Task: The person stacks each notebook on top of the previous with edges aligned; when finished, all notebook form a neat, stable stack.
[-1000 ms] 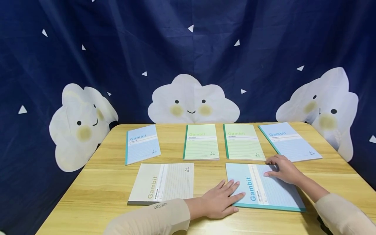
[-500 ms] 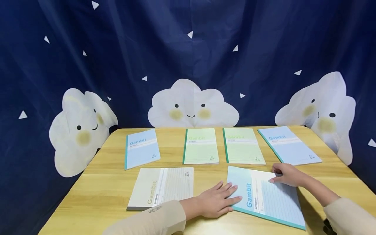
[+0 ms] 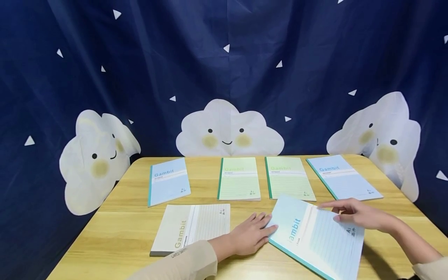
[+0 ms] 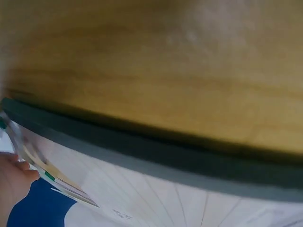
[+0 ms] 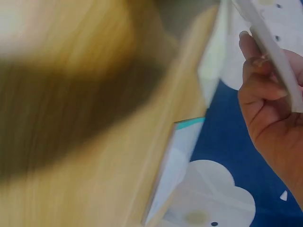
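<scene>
Your right hand (image 3: 362, 213) pinches the pale-blue rectangular paper notebook (image 3: 315, 241), long axis slanting near-right; spread left hand (image 3: 249, 235) at its left edge

Held blue notebook (image 3: 316, 239) cut off below; right fingers (image 3: 339, 202) apparently part-hidden

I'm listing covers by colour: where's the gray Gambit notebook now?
In the head view, the gray Gambit notebook lies left of centre on the wooden table, just left of the left hand, partly behind the sleeve.
</scene>
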The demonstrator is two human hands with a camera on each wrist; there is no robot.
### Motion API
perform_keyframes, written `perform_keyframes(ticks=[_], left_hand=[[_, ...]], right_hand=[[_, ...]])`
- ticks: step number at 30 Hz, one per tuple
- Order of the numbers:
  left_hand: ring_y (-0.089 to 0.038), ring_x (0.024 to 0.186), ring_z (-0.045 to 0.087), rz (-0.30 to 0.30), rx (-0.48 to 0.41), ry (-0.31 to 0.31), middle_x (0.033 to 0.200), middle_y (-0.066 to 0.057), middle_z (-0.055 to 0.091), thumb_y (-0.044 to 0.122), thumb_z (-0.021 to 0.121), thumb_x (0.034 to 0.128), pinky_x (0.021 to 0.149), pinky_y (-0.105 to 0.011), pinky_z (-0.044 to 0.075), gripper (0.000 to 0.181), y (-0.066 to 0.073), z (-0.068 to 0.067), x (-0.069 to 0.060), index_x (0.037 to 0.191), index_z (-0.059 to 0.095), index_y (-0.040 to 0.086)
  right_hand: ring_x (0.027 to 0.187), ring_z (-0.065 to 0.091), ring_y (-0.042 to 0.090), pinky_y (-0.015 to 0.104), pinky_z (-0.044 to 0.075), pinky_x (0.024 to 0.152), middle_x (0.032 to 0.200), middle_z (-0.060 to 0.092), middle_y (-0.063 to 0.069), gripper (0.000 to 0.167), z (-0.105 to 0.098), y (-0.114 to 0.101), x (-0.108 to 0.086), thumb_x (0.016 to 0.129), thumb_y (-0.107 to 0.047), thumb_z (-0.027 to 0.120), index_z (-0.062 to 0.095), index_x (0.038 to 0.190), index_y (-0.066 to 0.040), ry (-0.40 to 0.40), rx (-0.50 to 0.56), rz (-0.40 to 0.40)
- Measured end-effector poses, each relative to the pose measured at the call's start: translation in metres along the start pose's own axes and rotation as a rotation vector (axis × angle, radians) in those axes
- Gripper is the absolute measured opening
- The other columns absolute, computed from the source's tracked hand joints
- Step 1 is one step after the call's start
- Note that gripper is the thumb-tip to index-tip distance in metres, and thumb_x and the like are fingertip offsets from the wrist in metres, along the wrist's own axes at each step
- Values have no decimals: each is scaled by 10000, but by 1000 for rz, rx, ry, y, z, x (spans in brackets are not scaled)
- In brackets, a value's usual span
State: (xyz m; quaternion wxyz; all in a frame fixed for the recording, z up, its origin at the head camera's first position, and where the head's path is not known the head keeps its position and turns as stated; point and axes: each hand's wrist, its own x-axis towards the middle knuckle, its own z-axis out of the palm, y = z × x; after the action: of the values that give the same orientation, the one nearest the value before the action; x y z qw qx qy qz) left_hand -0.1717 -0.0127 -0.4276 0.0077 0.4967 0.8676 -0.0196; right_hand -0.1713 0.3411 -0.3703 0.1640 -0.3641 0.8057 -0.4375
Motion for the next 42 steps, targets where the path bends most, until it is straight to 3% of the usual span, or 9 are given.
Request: perform_keyframes(ticks=[3,7,14,21,26,30,34,39,42], left_hand=[[-248,1379,321,-44,-71,109,1502,-114,311,283,354,1003,1123,-371,295,461,-1,0,-1,1444,341,148],[-259,1330,400,-148,-202,291,1448,-144,395,242,435,972,1077,-390,361,453,-1,-1,-1,1394,414,80],[-308,1345,360,-410,-711,479,1455,-143,380,228,479,952,1082,-485,323,508,4,-4,4,1416,361,59],[-322,1150,516,-555,-1152,582,1391,-149,442,305,559,917,919,-428,480,526,25,-9,11,1394,419,134],[-147,974,575,-569,-1423,603,1276,-148,485,264,550,929,761,-255,515,541,32,-13,17,1420,369,128],[-32,713,480,-533,-1520,655,1104,-84,495,145,516,939,571,-154,409,525,29,-17,23,1423,335,54],[-31,673,400,-544,-1536,723,999,-53,445,-8,494,903,548,-121,361,508,21,-19,23,1394,364,2],[-56,730,399,-581,-1516,737,1013,-48,426,-54,489,886,596,-116,388,519,5,-22,13,1389,376,8],[-57,706,377,-580,-1498,743,1026,-47,411,-50,497,883,590,-116,378,532,-9,-24,8,1396,375,23]], right_hand=[[772,557,-26,210,437,574,1190,615,-143,414,0,-10,-1,903,82,461,513,1304,-9,37,-5,-38],[731,598,3,236,473,545,1094,661,-93,424,-2,-23,0,904,98,445,505,1311,-5,76,-8,-61],[718,646,38,261,522,552,950,674,-105,428,-1,-35,3,917,84,441,514,1317,-53,222,-35,-14],[689,644,31,268,532,528,1014,586,-256,396,28,-41,21,929,-6,500,543,1307,-113,580,-5,119],[514,417,-18,249,338,383,841,529,-192,390,51,-42,48,924,-58,535,562,1296,-171,856,20,210],[492,332,-8,287,267,379,836,505,-151,386,60,-43,64,931,-64,517,539,1313,-118,956,88,232],[515,333,-13,251,288,397,857,495,-105,386,67,-45,78,939,-96,515,506,1319,-33,994,115,273],[523,345,-19,193,313,413,853,508,-111,405,74,-45,92,939,-119,523,486,1318,22,984,127,310],[529,410,-13,197,380,422,872,518,-166,411,75,-46,99,945,-126,517,475,1320,38,922,150,290]])
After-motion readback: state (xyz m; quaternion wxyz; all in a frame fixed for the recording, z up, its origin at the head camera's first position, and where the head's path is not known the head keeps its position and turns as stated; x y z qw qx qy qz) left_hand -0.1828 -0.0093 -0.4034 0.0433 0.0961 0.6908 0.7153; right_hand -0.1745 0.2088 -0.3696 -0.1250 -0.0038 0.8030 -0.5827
